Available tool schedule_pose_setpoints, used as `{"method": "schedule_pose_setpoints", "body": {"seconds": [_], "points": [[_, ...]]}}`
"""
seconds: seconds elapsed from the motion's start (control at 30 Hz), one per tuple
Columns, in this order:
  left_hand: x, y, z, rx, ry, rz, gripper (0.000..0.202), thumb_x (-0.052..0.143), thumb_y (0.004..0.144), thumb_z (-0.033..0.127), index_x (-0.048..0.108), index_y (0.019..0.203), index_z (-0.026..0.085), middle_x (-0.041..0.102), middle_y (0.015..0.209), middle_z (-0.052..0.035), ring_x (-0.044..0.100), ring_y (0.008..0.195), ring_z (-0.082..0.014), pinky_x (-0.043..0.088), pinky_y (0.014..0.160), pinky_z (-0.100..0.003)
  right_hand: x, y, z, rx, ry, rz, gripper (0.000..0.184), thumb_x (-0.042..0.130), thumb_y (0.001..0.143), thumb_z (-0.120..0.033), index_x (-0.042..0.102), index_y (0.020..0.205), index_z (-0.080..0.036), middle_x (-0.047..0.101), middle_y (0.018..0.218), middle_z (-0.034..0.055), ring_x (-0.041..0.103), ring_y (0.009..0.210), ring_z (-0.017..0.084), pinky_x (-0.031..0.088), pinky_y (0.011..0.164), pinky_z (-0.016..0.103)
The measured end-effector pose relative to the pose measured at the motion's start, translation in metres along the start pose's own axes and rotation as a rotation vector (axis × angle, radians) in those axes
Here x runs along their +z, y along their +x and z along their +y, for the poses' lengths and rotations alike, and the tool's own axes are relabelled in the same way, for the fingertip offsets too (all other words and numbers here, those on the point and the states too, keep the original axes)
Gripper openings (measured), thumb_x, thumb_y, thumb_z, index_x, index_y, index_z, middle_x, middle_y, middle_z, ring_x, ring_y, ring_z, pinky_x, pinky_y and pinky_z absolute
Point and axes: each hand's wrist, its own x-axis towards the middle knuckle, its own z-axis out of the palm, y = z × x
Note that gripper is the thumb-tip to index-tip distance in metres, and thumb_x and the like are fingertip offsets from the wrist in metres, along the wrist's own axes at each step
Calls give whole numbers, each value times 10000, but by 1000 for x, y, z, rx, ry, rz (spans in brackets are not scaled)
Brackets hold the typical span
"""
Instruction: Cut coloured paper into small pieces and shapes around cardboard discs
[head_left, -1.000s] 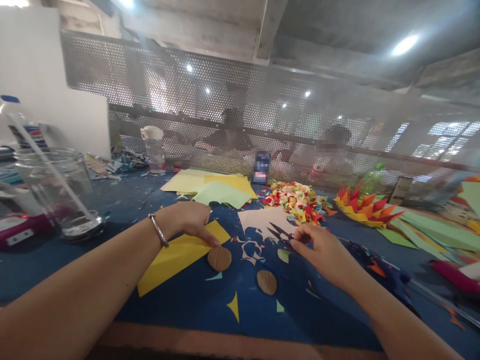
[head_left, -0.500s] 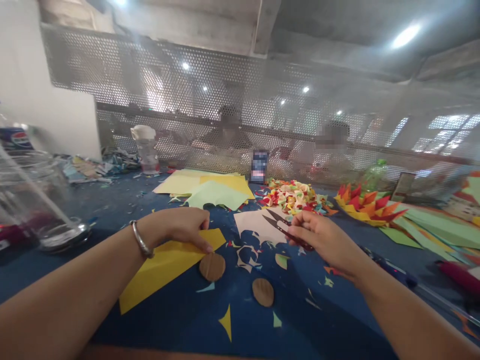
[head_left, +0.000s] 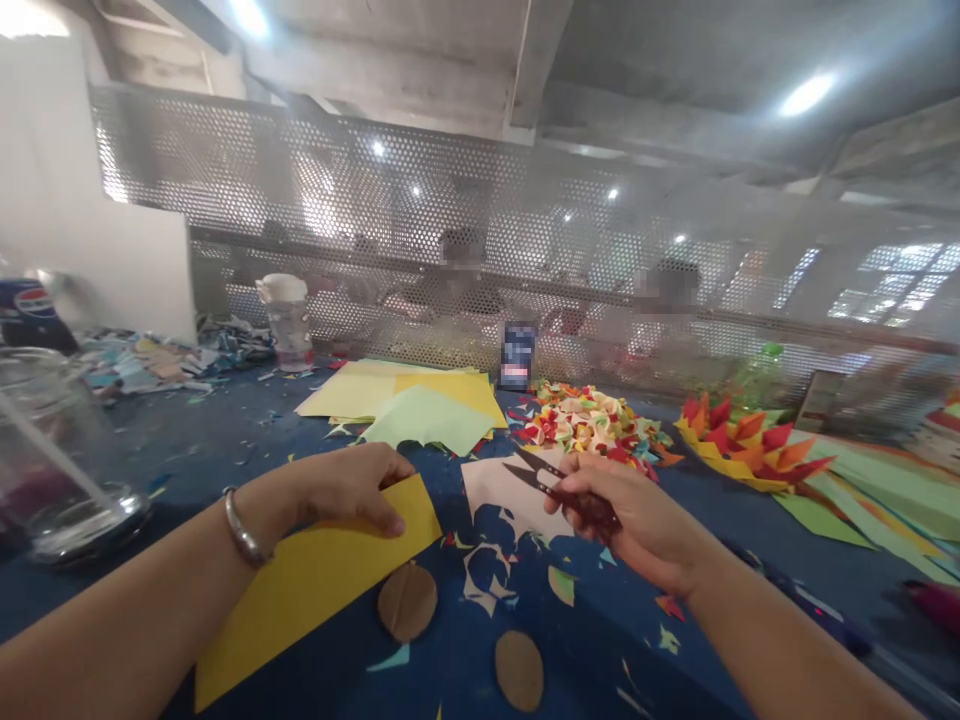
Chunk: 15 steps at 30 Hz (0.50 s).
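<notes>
My left hand (head_left: 341,490), with a metal bangle on the wrist, lies curled on a yellow paper sheet (head_left: 315,575) on the blue table, fingers pressing its top edge. My right hand (head_left: 637,520) is closed around small dark-red scissors (head_left: 559,485), blades open and pointing left over a pale pink cut sheet (head_left: 506,490). Two brown leaf-shaped cutouts (head_left: 407,602) (head_left: 519,670) lie on the table below my hands.
Yellow and green paper sheets (head_left: 420,400) lie ahead, beside a heap of small coloured paper pieces (head_left: 592,415) and red-orange folded points (head_left: 750,440). A glass jar (head_left: 52,460) stands at left, a white-lidded jar (head_left: 283,320) further back. People sit behind a perforated metal screen (head_left: 525,260).
My right hand has lifted the scissors off the table and holds them raised. My left hand stays on the yellow sheet, which now lies nearer to me; the view has tilted up.
</notes>
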Motion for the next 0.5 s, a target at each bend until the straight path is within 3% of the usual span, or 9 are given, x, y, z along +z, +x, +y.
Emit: {"method": "schedule_pose_setpoints", "body": {"seconds": [0.1,0.27,0.4,0.5], "points": [[-2,2,0,-56,-282,-80,316,686,698,471,715,840,190,722,793,-63,650,663,-212,452,569,-280,3,5,6,18,66,-22,149,561,739,-199,416,777,-203,655,686,34,446,501,77,314,467,208],[0,15,24,-46,-577,-54,321,713,715,482,706,837,185,747,848,-73,664,642,-189,493,598,-285,8,5,13,14,124,-28,193,588,786,-249,455,921,-209,632,695,-4,379,468,59,223,445,202],[19,30,54,-49,-850,-102,330,742,702,413,724,902,151,755,897,-122,681,656,-197,516,628,-299,10,5,15,-30,132,5,314,701,758,-305,534,1007,-213,552,672,-55,338,461,45,184,429,192],[41,40,69,-51,-887,-92,340,755,684,429,732,871,147,757,838,-112,676,632,-179,505,604,-272,13,3,15,-43,138,49,375,776,688,-347,561,965,-212,567,674,-53,446,513,71,296,473,187]]}}
